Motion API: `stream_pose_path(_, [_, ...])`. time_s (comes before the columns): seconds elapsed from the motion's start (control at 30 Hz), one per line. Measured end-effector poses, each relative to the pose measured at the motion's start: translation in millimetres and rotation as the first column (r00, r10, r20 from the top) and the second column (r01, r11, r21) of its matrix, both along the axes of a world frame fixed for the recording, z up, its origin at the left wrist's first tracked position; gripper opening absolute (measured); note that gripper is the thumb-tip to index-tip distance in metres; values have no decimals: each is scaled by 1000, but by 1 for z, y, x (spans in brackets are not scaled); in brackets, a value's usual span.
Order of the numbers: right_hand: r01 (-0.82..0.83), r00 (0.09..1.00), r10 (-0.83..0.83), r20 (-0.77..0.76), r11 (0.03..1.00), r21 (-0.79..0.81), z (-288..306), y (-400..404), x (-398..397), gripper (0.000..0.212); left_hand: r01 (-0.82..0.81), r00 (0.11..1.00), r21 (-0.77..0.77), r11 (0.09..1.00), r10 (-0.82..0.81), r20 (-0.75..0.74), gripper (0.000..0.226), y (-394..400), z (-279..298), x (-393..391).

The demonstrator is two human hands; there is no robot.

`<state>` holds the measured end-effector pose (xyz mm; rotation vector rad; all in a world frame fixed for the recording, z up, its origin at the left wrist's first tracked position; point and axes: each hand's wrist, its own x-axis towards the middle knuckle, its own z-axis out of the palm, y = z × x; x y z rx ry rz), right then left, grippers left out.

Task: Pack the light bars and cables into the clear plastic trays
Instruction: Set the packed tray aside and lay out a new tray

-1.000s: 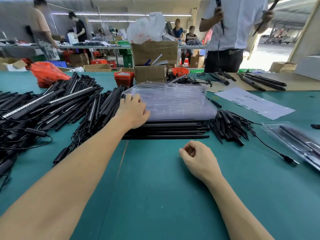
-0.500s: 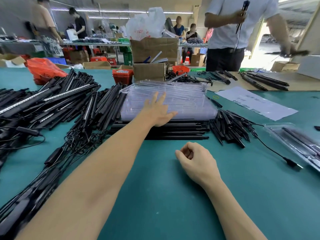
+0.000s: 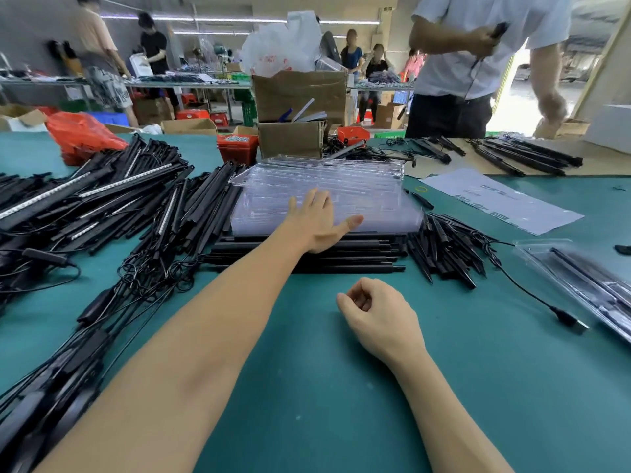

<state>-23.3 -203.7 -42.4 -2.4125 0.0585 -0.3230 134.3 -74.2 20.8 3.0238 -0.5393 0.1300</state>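
Note:
A stack of clear plastic trays (image 3: 368, 196) lies on a layer of black light bars (image 3: 307, 254) at the middle of the green table. My left hand (image 3: 317, 221) rests flat on the stack's near edge, fingers straight and thumb spread. My right hand (image 3: 379, 315) lies on the mat in front, fingers loosely curled, holding nothing. A big heap of light bars (image 3: 102, 199) with tangled cables (image 3: 143, 278) fills the left side. A packed tray (image 3: 587, 285) sits at the right edge, its USB cable (image 3: 566, 317) trailing onto the mat.
A pile of short black pieces (image 3: 444, 247) lies right of the stack. A printed sheet (image 3: 502, 199) is beyond it. Cardboard boxes (image 3: 293, 138) and a red bin (image 3: 237, 148) stand behind the trays. A person in a white shirt (image 3: 478, 63) stands across the table.
My left hand has moved right from the stack's left corner to the middle of its near edge and opened flat. My right hand has stayed put.

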Motion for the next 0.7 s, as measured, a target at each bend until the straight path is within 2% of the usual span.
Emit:
stream_pose_path(0.13, [-3, 1000, 3, -8, 1000, 8, 1, 0, -1, 25, 111, 977, -11, 994, -107, 184, 93, -2, 3, -17])
stream_pose_path(0.2, [-5, 1000, 5, -13, 1000, 9, 2, 1, -1, 26, 217, 919, -20, 976, -197, 341, 84, -2, 5, -31])
stream_pose_path(0.23, [-8, 1000, 8, -18, 1000, 6, 2, 2, 0, 26, 291, 865, -19, 957, -254, 433, 79, 0, 4, -38])
stream_pose_path(0.3, [-9, 999, 9, -32, 1000, -1, 3, 4, 1, 25, 450, 688, 40, 892, -375, 621, 63, 5, 0, -53])
stream_pose_path(0.33, [-6, 999, 5, -38, 1000, -4, 3, 4, 1, 25, 483, 610, 83, 872, -403, 682, 56, 10, -4, -58])
stream_pose_path(0.37, [0, 999, 0, -44, 1000, -5, 4, 5, 1, 24, 473, 579, 104, 875, -398, 711, 55, 14, -8, -62])
stream_pose_path(0.4, [6, 999, -6, -46, 1000, -1, 4, 5, 1, 24, 423, 609, 105, 900, -369, 703, 61, 18, -11, -65])
stream_pose_path(0.5, [28, 999, -26, -25, 994, 104, 3, 5, 2, 22, 153, 857, 75, 985, -171, 487, 72, 30, -14, -74])
stream_pose_path(0.53, [31, 1000, -30, -9, 987, 156, 3, 4, 3, 19, 78, 892, 91, 993, -110, 438, 70, 34, -14, -77])
stream_pose_path(0.63, [-30, 996, -1, 92, 943, 331, 8, 2, 2, 19, 31, 883, 82, 996, -66, 464, 67, 46, -11, -101])
stream_pose_path(0.67, [-53, 991, -6, 131, 894, 446, 11, 1, 0, 23, 47, 878, 75, 996, -77, 473, 66, 48, -9, -114])
stream_pose_path(0.7, [-57, 989, -37, 145, 805, 591, 14, -3, -1, 25, 67, 871, 71, 995, -93, 482, 65, 48, -7, -128])
